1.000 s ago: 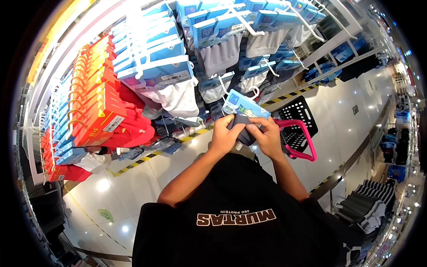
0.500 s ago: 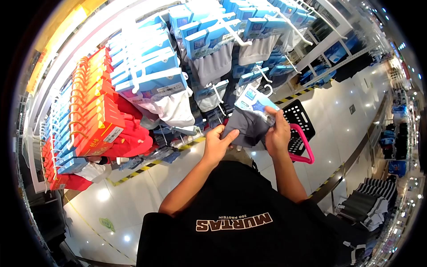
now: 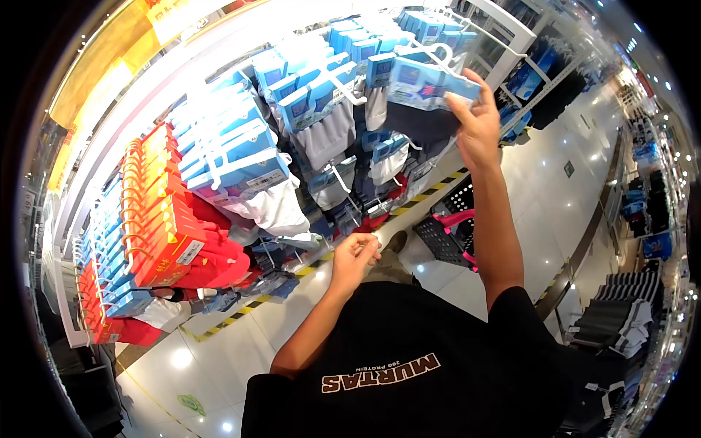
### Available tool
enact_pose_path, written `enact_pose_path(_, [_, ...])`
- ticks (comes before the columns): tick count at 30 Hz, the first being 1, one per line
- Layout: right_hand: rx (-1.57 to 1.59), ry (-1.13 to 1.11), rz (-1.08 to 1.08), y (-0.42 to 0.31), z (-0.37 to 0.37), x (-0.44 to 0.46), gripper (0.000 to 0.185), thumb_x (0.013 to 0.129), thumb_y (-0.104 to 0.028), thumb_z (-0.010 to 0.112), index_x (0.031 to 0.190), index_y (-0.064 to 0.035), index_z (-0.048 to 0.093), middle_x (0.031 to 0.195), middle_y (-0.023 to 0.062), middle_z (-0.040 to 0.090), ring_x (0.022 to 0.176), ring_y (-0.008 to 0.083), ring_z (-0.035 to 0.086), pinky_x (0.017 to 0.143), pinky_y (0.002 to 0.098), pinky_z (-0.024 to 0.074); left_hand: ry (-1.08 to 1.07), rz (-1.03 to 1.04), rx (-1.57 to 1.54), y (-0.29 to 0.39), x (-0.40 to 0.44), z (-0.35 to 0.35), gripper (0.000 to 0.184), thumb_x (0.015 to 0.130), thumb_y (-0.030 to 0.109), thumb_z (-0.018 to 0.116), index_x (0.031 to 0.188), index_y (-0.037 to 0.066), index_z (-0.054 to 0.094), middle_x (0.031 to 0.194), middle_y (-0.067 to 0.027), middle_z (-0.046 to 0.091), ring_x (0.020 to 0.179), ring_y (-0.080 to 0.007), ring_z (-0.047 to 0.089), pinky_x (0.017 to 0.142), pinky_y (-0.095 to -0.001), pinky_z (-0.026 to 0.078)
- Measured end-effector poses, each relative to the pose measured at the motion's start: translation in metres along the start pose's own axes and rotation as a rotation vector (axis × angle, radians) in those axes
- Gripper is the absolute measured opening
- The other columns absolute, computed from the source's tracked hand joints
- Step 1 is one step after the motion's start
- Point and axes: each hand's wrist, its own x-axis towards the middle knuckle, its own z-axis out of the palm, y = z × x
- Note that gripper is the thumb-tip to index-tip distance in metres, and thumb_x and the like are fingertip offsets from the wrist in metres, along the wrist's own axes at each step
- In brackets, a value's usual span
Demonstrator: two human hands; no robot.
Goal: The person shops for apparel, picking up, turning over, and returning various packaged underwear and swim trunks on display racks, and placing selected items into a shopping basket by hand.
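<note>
So there's a bunch of red packs [image 3: 175, 237] hanging at the left end, a black basket [image 3: 431, 239] with a pink handle [image 3: 456, 217] on the shiny tile floor [image 3: 215, 361], and black-and-yellow tape [image 3: 431, 191] running along it. Also a little green floor sticker [image 3: 191, 404]. Over on the right, striped clothes [image 3: 626, 286] sit by grey ones [image 3: 606, 321]. Yellowish signage [image 3: 95, 80] up top left.

1. We are in a clothes shop.
2. We see blue packs [image 3: 244, 166] and red packs [image 3: 164, 244] of clothing hanging in rows, some with barcodes [image 3: 264, 179].
3. We also see a shopping basket [image 3: 432, 240] and folded clothes [image 3: 612, 312] on display.
</note>
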Motion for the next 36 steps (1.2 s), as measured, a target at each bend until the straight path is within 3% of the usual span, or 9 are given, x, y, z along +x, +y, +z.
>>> enact_pose_path(4, [-0.008,-0.056,0.067,0.035,0.007,0.016,0.044,0.091,-0.005,0.073,0.131,0.0018,0.055,0.117,0.0085,0.066,0.104,0.014,0.061,0.093,0.0285,0.0494,0.013,0.006,-0.019,0.0,-0.003,-0.002,0.016,0.099,0.014,0.065,0.108,0.001,0.064,0.098,-0.0075,0.069,0.081,-0.0121,0.066,0.069,-0.0262,0.051])
enact_pose_path(9, [-0.264,0.121,0.206,0.054,-0.006,0.015,0.04,0.096,-0.02,0.071,0.128,0.0005,0.059,0.114,0.0058,0.067,0.103,0.0132,0.063,0.089,0.0291,0.0505,0.056,-0.01,-0.037,-0.007,-0.006,-0.01,0.018,0.099,0.017,0.065,0.108,0.001,0.064,0.098,-0.0084,0.07,0.081,-0.0123,0.066,0.07,-0.0265,0.051])
enact_pose_path(13, [-0.32,0.226,0.169,0.061,-0.037,0.015,0.042,0.097,-0.024,0.07,0.129,0.002,0.06,0.113,0.007,0.067,0.103,0.0138,0.063,0.087,0.0285,0.0514,0.05,-0.076,-0.026,-0.018,-0.011,-0.017,0.019,0.099,0.018,0.066,0.108,0.002,0.064,0.097,-0.0082,0.07,0.081,-0.0122,0.065,0.07,-0.0259,0.051])
enact_pose_path(20, [-0.365,0.295,0.119,0.063,-0.092,0.094,0.06,0.095,-0.025,0.072,0.14,0.0083,0.049,0.13,0.0169,0.061,0.118,0.0235,0.061,0.095,0.034,0.0517,0.119,-0.032,0.019,-0.02,-0.007,-0.022,0.019,0.099,0.018,0.065,0.109,0.001,0.064,0.098,-0.0088,0.071,0.081,-0.0127,0.066,0.069,-0.0255,0.05])
enact_pose_path(21, [-0.335,0.284,0.145,0.06,-0.092,0.108,0.069,0.093,-0.026,0.074,0.144,0.0088,0.044,0.138,0.02,0.055,0.128,0.0271,0.056,0.101,0.0366,0.0482,0.143,-0.014,0.022,-0.018,-0.005,-0.02,0.019,0.099,0.018,0.065,0.109,0.001,0.064,0.099,-0.0089,0.071,0.081,-0.0129,0.066,0.069,-0.0255,0.05])
enact_pose_path(25, [-0.482,0.275,0.024,0.07,-0.098,0.163,0.088,0.077,-0.036,0.087,0.142,0.0081,0.046,0.14,0.0226,0.054,0.128,0.0302,0.054,0.108,0.0385,0.0418,0.23,0.026,0.026,-0.016,-0.001,-0.004,0.02,0.1,0.019,0.065,0.109,0.001,0.065,0.1,-0.0098,0.071,0.082,-0.0141,0.066,0.069,-0.026,0.05])
enact_pose_path(28, [-0.376,0.074,-0.067,0.065,-0.097,0.177,0.087,0.073,-0.034,0.091,0.137,0.008,0.049,0.139,0.0235,0.053,0.127,0.0283,0.054,0.106,0.0378,0.0431,0.259,0.014,0.01,-0.022,0.001,0.015,0.02,0.1,0.019,0.064,0.109,0.001,0.065,0.101,-0.0101,0.07,0.081,-0.0142,0.066,0.069,-0.0263,0.051])
enact_pose_path(33, [-0.444,-0.007,0.054,0.054,-0.106,0.174,0.059,0.08,-0.024,0.087,0.125,0.0041,0.06,0.103,0.0091,0.07,0.095,0.0144,0.065,0.086,0.0281,0.0499,0.242,-0.06,0.015,-0.04,0.011,0.059,0.022,0.1,0.021,0.064,0.109,0.002,0.063,0.099,-0.0098,0.069,0.081,-0.0153,0.067,0.07,-0.0268,0.053])
enact_pose_path(36, [-0.338,-0.056,0.15,0.049,-0.126,0.165,0.046,0.085,-0.02,0.083,0.119,0.0034,0.063,0.104,0.0078,0.07,0.095,0.0133,0.065,0.084,0.0259,0.0502,0.224,-0.072,0.04,-0.034,0.016,0.085,0.022,0.1,0.022,0.064,0.108,0.002,0.063,0.1,-0.0096,0.069,0.083,-0.0147,0.066,0.071,-0.0272,0.053])
